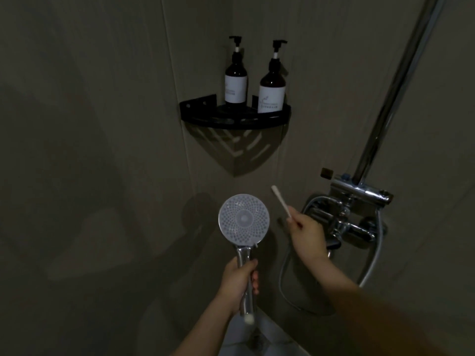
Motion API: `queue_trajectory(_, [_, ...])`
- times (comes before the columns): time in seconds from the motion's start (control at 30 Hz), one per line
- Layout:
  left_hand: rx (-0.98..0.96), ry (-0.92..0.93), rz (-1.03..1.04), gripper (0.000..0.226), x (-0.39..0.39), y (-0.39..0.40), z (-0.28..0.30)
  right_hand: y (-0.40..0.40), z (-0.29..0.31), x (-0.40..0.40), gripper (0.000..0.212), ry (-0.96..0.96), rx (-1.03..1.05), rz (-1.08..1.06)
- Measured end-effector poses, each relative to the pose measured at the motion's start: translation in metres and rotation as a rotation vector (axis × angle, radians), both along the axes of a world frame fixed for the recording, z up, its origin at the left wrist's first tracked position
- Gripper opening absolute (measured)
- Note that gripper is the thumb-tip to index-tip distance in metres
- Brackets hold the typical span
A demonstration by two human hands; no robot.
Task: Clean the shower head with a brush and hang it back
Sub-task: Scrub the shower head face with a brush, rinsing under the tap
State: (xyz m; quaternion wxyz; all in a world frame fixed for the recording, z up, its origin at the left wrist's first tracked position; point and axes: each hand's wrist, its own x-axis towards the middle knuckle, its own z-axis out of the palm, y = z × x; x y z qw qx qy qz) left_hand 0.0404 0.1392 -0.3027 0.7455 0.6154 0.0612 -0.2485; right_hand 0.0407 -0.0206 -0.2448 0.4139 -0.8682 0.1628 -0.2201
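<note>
A dim bathroom shower corner, shown by tiled walls, a black corner shelf (pixel 235 118) holding two pump bottles (pixel 271 84), a chrome mixer tap (pixel 347 217) and riser pipe (pixel 395 83).

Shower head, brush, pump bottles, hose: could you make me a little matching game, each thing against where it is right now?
Things:
1. shower head
2. brush
3. pump bottles
4. hose

Places:
A. on the black corner shelf
B. looping below the chrome tap
C. in the left hand
D. in the right hand

Pairs: 1-C, 2-D, 3-A, 4-B
</note>
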Motion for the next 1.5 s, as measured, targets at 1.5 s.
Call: queue_trajectory(1.5, [0.006,-0.084,-0.147,0.025,-0.014,-0.007,0.063,0.022,0.080,0.003,0.036,0.306,-0.607,0.021])
